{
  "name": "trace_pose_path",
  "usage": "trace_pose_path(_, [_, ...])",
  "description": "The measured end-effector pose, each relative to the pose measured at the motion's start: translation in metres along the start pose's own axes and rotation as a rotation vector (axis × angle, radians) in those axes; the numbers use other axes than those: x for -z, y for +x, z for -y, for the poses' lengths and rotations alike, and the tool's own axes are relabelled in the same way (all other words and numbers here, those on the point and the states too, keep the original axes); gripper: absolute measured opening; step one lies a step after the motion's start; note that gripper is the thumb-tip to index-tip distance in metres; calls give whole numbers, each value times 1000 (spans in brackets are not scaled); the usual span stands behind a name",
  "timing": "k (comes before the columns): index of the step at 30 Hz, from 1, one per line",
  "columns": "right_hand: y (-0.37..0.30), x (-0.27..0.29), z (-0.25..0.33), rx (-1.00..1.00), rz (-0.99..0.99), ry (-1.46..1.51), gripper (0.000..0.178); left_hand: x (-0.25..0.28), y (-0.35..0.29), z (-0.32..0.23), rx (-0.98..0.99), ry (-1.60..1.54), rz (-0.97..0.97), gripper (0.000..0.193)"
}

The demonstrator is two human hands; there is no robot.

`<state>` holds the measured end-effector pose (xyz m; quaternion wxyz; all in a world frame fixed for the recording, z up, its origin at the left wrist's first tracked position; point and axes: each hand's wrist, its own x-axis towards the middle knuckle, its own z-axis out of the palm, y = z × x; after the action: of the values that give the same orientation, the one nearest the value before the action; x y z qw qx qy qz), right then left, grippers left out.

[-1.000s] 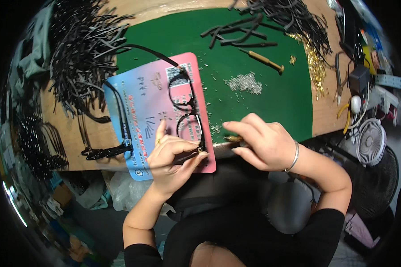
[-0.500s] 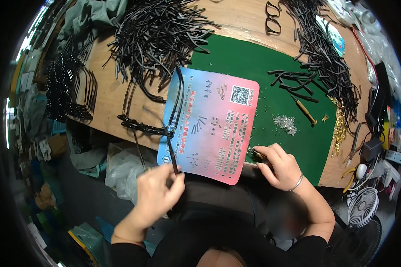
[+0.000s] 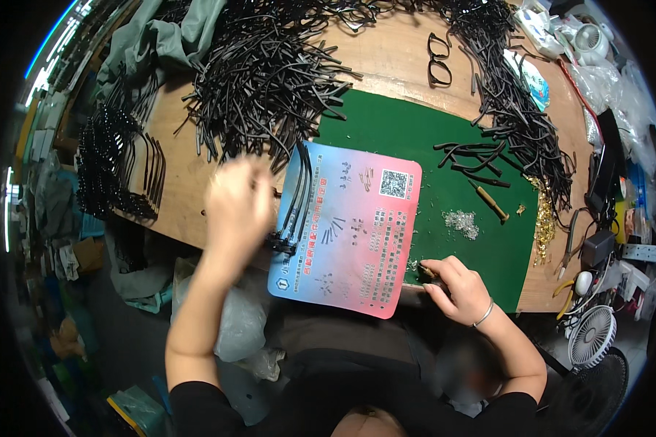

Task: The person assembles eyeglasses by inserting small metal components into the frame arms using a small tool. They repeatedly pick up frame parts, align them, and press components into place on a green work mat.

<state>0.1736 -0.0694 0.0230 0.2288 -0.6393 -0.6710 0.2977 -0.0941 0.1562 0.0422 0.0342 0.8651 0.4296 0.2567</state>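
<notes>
head: glasses (image 3: 283,246) beside left grip (image 3: 242,204)

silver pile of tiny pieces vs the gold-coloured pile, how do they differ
The compact silver pile of tiny pieces lies on the green mat; the long gold-coloured pile stretches along that mat's right edge. The silver pile is nearer the right hand than the gold-coloured pile. Both are loose shiny heaps.
</notes>
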Motion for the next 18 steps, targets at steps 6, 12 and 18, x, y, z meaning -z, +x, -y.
trace_pose_path(6, [2, 2, 2, 25, 28, -31, 32, -51, 109, 100, 380, 293, 171, 43])
trace_pose_path(12, [-24, 23, -4, -143, -39, 104, 26, -28, 113, 101, 287, -232, 61, 34])
trace_pose_path(18, [-52, 44, -38, -432, -277, 41, 17, 19, 18, -62, 147, -704, 344, 7])
